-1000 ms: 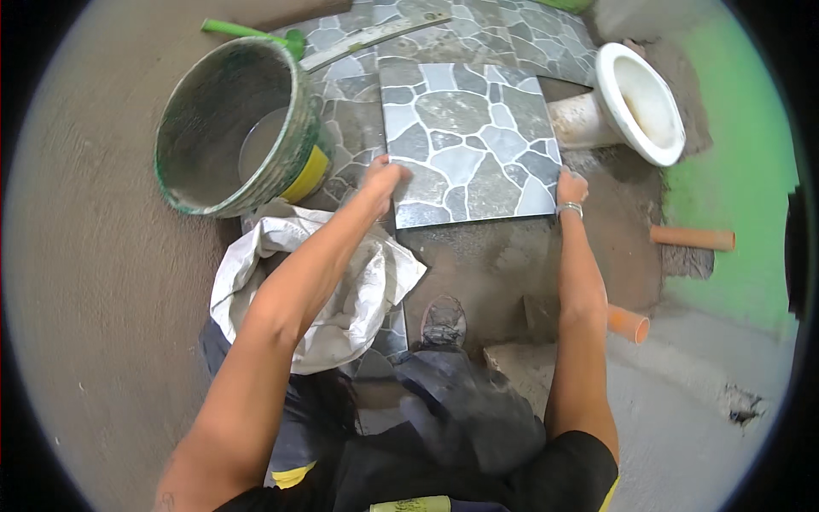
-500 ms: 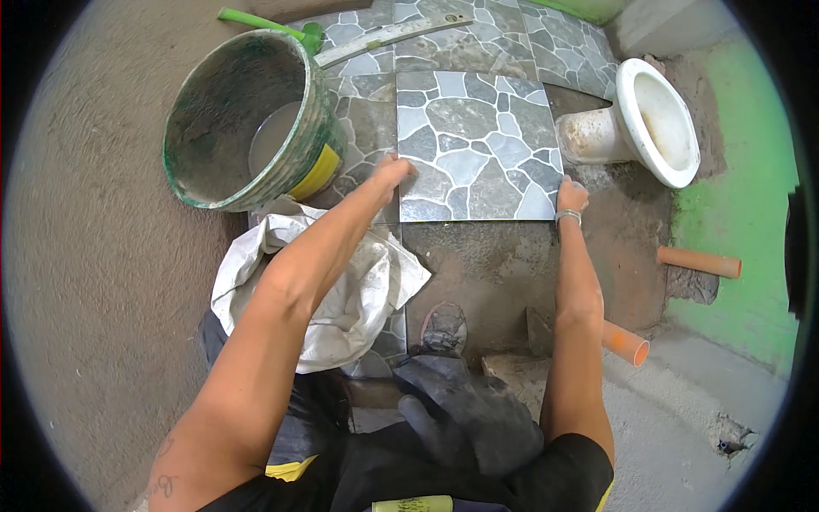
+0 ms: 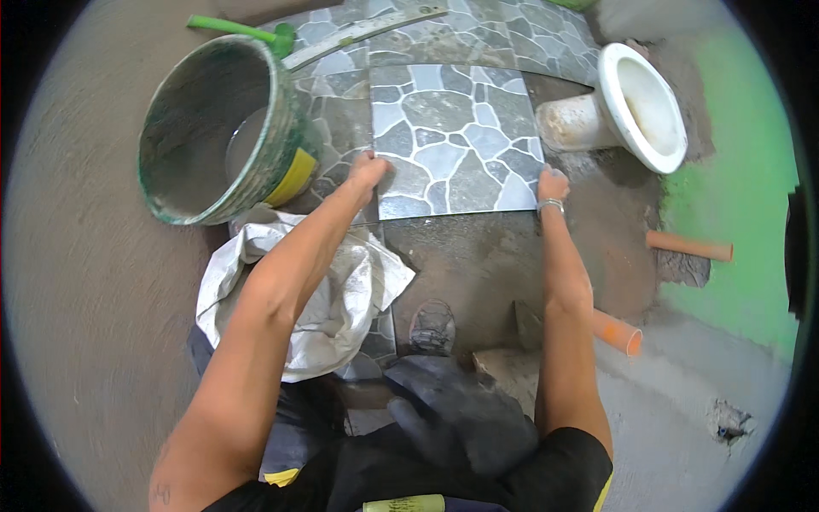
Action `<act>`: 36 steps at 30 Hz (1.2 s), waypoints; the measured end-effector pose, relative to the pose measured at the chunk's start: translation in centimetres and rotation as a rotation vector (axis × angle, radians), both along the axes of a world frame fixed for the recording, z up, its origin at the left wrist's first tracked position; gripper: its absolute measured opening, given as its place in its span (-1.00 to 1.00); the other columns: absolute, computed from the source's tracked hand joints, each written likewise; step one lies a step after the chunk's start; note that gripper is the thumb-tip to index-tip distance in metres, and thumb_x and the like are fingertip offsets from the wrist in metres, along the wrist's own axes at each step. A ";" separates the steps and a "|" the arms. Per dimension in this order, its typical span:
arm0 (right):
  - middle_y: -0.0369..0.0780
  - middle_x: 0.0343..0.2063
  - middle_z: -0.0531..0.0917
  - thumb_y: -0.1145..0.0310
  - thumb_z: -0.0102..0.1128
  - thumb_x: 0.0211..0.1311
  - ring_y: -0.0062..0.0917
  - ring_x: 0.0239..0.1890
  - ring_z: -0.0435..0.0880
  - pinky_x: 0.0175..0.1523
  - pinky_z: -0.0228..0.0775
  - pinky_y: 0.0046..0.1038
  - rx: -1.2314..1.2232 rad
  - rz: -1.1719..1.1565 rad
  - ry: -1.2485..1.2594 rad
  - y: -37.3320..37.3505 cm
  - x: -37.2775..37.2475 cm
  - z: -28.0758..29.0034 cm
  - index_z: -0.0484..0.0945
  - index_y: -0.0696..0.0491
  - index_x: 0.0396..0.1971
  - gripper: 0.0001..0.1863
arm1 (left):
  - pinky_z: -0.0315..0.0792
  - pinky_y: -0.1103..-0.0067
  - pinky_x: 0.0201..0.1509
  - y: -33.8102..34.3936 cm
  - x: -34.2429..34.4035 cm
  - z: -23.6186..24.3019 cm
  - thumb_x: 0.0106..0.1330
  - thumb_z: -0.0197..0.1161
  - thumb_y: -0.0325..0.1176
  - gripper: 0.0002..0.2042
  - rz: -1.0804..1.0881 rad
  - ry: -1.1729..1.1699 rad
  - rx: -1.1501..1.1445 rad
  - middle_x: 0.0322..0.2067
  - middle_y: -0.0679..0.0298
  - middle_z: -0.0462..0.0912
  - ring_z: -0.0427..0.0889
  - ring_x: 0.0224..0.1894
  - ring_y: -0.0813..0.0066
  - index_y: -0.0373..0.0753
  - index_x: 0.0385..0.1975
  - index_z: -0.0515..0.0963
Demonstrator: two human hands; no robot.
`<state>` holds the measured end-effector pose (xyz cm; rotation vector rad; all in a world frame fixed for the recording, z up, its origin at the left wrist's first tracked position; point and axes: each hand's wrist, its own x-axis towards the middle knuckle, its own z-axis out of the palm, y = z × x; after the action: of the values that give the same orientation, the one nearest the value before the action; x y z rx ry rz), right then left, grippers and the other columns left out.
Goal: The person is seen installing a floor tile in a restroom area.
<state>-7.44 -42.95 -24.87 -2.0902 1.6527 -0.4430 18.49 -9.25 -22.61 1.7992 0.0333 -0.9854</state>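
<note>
A square floor tile with a grey stone pattern and white joints is between my two hands. My left hand grips its left edge near the near corner, fingers curled. On the opposite edge, my right hand, with a bracelet at the wrist, is closed on the tile near its near right corner. The fingertips under the tile are hidden. Similar laid tiles border it at the far side and left. Bare grey ground shows on the near side.
To the left stands a green bucket with grey liquid inside. A white sack lies before it. Beyond are a level and a green-handled tool. A toilet bowl and orange pipes occupy the right.
The whole view has shifted, so most things appear farther left. Both hands remain on the tile's edges, and the tile sits at a slightly different tilt.
</note>
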 end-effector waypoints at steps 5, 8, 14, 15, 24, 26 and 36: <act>0.06 -0.33 0.70 0.14 0.19 0.18 0.02 -0.20 0.68 -0.04 0.48 -0.10 -0.056 -0.019 -0.042 -0.1 0.1 -0.6 0.69 0.12 -0.43 -0.67 | 0.32 0.44 0.12 -0.3 -0.3 -0.1 0.04 0.21 -0.47 -0.58 -0.007 -0.068 0.042 -0.09 0.13 0.62 0.53 -0.03 0.28 -0.38 -0.02 0.54; 0.04 -0.34 0.71 0.15 0.22 0.16 -0.02 -0.20 0.69 -0.03 0.48 -0.13 -0.047 -0.026 -0.124 -0.2 0.1 -1.1 0.71 0.09 -0.41 -0.71 | 0.44 0.42 0.06 -0.2 -0.7 0.2 0.00 0.24 -0.46 -0.54 -0.012 -0.123 0.067 -0.06 0.02 0.66 0.61 -0.02 0.21 -0.38 -0.01 0.57; 0.00 -0.36 0.73 0.26 0.27 0.13 -0.09 -0.25 0.73 -0.05 0.51 -0.17 -0.019 0.015 -0.102 -0.6 0.2 -2.1 0.73 0.05 -0.39 -0.81 | 0.41 0.45 0.02 -0.1 -0.2 -0.3 0.00 0.25 -0.39 -0.56 -0.109 -0.316 0.224 -0.13 0.08 0.66 0.60 -0.07 0.26 -0.43 -0.06 0.58; 0.00 -0.36 0.73 0.26 0.27 0.13 -0.09 -0.25 0.73 -0.05 0.51 -0.17 -0.019 0.036 -0.091 -0.5 0.2 -2.3 0.73 0.05 -0.39 -0.81 | 0.41 0.45 0.02 0.0 0.1 -0.5 0.00 0.25 -0.39 -0.56 -0.111 -0.297 0.249 -0.13 0.08 0.66 0.60 -0.07 0.26 -0.43 -0.06 0.58; -0.01 -0.35 0.74 0.19 0.28 0.14 -0.14 -0.20 0.73 -0.02 0.50 -0.20 -0.018 0.021 -0.052 -0.9 0.3 -2.8 0.74 0.09 -0.38 -0.74 | 0.44 0.48 -0.01 0.1 0.8 0.6 -0.01 0.29 -0.33 -0.54 -0.268 -0.344 0.287 -0.18 0.06 0.68 0.63 -0.12 0.30 -0.42 -0.06 0.60; -0.02 -0.33 0.74 0.21 0.25 0.14 -0.13 -0.18 0.73 -0.02 0.50 -0.21 -0.006 0.040 -0.048 -1.1 0.4 -2.8 0.74 0.10 -0.39 -0.74 | 0.45 0.41 0.03 0.1 0.6 0.9 0.00 0.24 -0.33 -0.55 -0.259 -0.338 0.261 -0.13 -0.02 0.67 0.64 -0.05 0.16 -0.41 -0.08 0.61; 0.00 -0.14 0.70 0.18 0.20 0.11 -0.07 -0.02 0.66 0.11 0.47 -0.16 0.098 0.020 0.208 -0.6 1.7 -0.4 0.74 0.06 -0.27 -0.69 | 0.46 0.46 0.04 -0.2 1.0 0.4 -0.01 0.25 -0.36 -0.54 -0.424 -0.482 0.374 -0.20 0.01 0.70 0.67 -0.11 0.15 -0.37 -0.03 0.61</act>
<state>-5.69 -43.52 -25.28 -2.1368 1.7282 -0.1383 19.51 -9.44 -22.17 2.4138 -0.5125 -0.8400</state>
